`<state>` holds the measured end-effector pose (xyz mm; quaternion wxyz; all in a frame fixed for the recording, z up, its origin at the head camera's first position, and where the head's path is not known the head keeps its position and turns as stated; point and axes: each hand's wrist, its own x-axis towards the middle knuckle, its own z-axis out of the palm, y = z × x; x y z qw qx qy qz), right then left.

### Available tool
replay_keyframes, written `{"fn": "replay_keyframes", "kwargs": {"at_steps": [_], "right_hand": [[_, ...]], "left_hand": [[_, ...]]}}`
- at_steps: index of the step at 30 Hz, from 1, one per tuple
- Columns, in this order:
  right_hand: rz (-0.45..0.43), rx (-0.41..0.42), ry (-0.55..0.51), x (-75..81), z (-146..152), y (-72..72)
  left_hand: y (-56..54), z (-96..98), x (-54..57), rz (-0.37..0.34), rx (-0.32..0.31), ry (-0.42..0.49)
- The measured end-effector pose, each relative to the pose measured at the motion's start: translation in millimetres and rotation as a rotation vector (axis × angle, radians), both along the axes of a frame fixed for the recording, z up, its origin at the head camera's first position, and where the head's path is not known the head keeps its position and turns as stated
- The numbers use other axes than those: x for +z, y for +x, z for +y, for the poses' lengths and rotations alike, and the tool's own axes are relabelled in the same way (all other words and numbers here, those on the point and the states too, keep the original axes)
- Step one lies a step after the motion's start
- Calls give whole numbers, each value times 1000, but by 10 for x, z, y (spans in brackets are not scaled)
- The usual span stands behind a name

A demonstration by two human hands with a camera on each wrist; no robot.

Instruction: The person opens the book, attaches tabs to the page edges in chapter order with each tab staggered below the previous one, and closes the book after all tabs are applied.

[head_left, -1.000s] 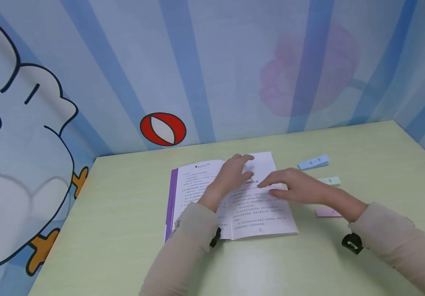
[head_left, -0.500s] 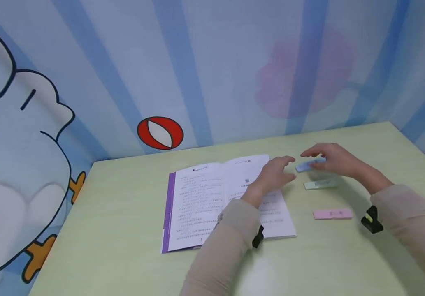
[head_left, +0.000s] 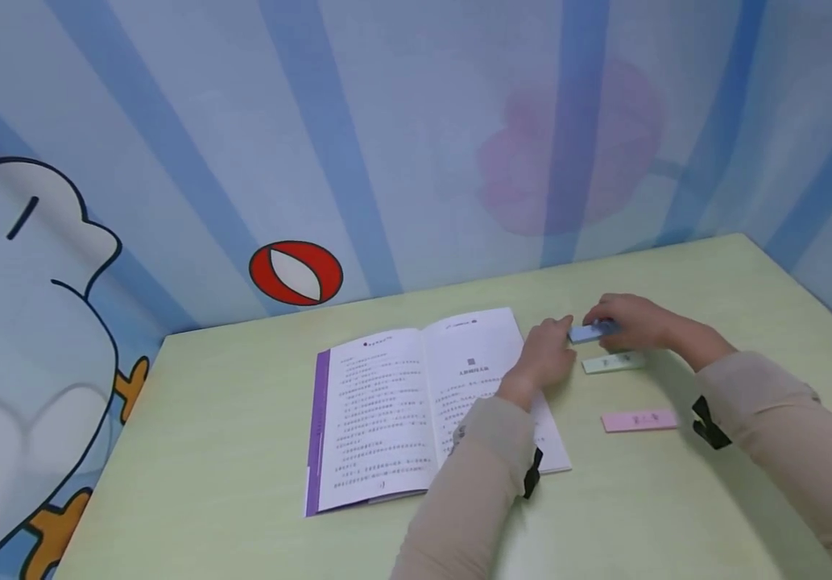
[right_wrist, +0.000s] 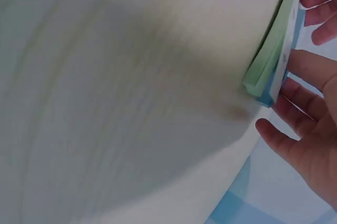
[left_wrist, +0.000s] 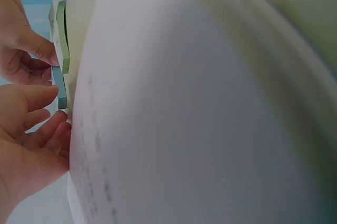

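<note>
Head view, going left to right from my remote seat: the book [head_left: 382, 419] lies open on the table [head_left: 242, 419], so that bit looks done to me. Next over, the left hand [head_left: 546, 354] is at the near end of the blue strip [head_left: 588, 332], fingers parted around it without a proper grip; I can't tell if they actually touch. The right hand [head_left: 633, 322] has the other part of that strip pinched between thumb and fingers. The strip is beside the book, past its right-hand page, and I can't tell whether it's lifted. Just below it, the green strip [head_left: 613, 363] lies unheld, then the pink strip [head_left: 640, 421] a bit nearer me, also unheld. So I'd call it early: one strip in hand, two waiting.

As for surroundings, same direction: a big cartoon figure [head_left: 31, 354] and a red-and-white ball [head_left: 295, 273] are printed on the wall [head_left: 423, 161], nothing to bump into. What does get in my way is the left sleeve [head_left: 473, 499], covering part of the right-hand page. Over right, the other sleeve [head_left: 785, 459] passes beside the pink strip, so I'd watch for brushing it.
</note>
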<state>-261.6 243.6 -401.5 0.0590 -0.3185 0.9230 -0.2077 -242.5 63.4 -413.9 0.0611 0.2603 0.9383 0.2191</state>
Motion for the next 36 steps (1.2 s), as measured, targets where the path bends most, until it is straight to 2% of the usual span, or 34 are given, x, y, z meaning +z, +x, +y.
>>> {"fn": "replay_keyframes", "kwargs": {"at_steps": [5, 10, 14, 19, 25, 32, 36], "right_hand": [[-5, 5, 5, 58, -25, 21], [63, 41, 0, 194, -27, 46], [97, 62, 4, 320, -49, 62], [106, 83, -22, 431, -93, 130], [132, 126, -57, 510, -164, 231], [203, 167, -104, 590, -265, 397], [207, 189, -149, 605, -331, 516]], "left_hand": [[35, 45, 27, 72, 36, 14], [47, 62, 87, 161, 109, 68], [33, 32, 161, 184, 135, 103], [47, -57, 244, 198, 101, 119], [116, -219, 354, 213, 42, 126], [249, -385, 521, 211, -30, 98], [352, -489, 564, 207, -56, 83]]}}
